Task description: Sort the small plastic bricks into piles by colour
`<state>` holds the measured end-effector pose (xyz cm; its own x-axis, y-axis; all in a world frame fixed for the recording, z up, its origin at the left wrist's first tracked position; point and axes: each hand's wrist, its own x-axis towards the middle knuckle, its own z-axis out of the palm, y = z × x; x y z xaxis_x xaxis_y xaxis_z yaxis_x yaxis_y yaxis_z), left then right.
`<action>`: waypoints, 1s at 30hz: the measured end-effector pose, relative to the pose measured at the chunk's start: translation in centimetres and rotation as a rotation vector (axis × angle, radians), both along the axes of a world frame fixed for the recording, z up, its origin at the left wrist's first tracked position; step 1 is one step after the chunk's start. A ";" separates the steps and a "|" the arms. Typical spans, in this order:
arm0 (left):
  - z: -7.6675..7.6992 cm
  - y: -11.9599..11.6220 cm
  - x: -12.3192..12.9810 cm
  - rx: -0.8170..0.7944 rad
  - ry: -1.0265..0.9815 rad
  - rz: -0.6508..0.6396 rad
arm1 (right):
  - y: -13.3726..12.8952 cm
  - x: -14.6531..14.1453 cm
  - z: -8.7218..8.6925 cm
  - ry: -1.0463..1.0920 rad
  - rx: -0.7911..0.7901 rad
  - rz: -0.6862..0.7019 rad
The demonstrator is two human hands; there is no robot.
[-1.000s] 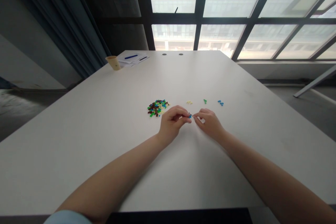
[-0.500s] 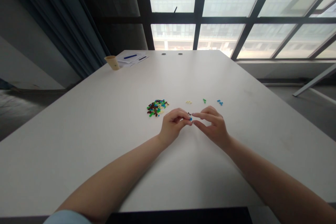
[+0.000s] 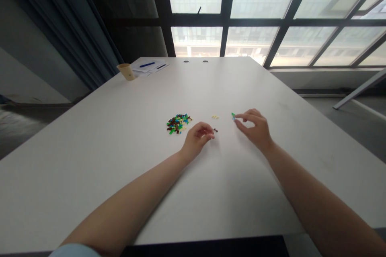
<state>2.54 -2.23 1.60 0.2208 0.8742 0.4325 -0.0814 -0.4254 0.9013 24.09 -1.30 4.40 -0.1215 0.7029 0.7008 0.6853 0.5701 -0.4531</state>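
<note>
My right hand [image 3: 255, 128] pinches a tiny blue toy brick [image 3: 234, 118] between thumb and forefinger. The small green bricks [image 3: 233, 114] lie right at those fingertips. My left hand [image 3: 199, 135] rests near the table's middle, thumb and fingers a little apart, with nothing visible between them. Just beyond its fingertips are a few dark brown bricks [image 3: 215, 130]. A mixed pile of brown, green, blue and yellow bricks [image 3: 177, 123] lies to the left of that hand. Pale yellow bricks [image 3: 215, 117] form a small group farther back. My right hand hides the small blue group.
The white table [image 3: 193, 88] reaches toward the windows. At its far left stand a paper cup [image 3: 126, 72] and papers [image 3: 144, 67] with a blue pen [image 3: 147, 64] on them. Two round dark discs [image 3: 205, 61] sit near the far edge.
My hands have moved apart. The right one has carried a blue brick from the left fingertips to the right and away from me, beside the green bricks. My left hand has let go.
</note>
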 end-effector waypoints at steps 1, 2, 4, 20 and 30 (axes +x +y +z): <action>-0.2 0.2 -0.2 0.020 0.094 0.001 | 1.1 1.8 -0.4 -0.030 -0.031 -0.097; -0.4 0.4 -0.3 0.048 0.196 -0.010 | 2.1 3.7 -0.8 -0.068 -0.071 -0.193; -0.6 0.5 -0.5 0.108 0.382 -0.076 | 3.7 7.2 -2.0 -0.182 -0.220 -0.343; -0.4 0.1 -0.3 0.441 0.569 -0.154 | 5.4 11.0 -4.5 -0.286 -0.521 -0.530; 0.0 5.6 -7.2 0.192 0.934 0.655 | 2.0 3.0 -1.9 -0.371 -0.284 -0.184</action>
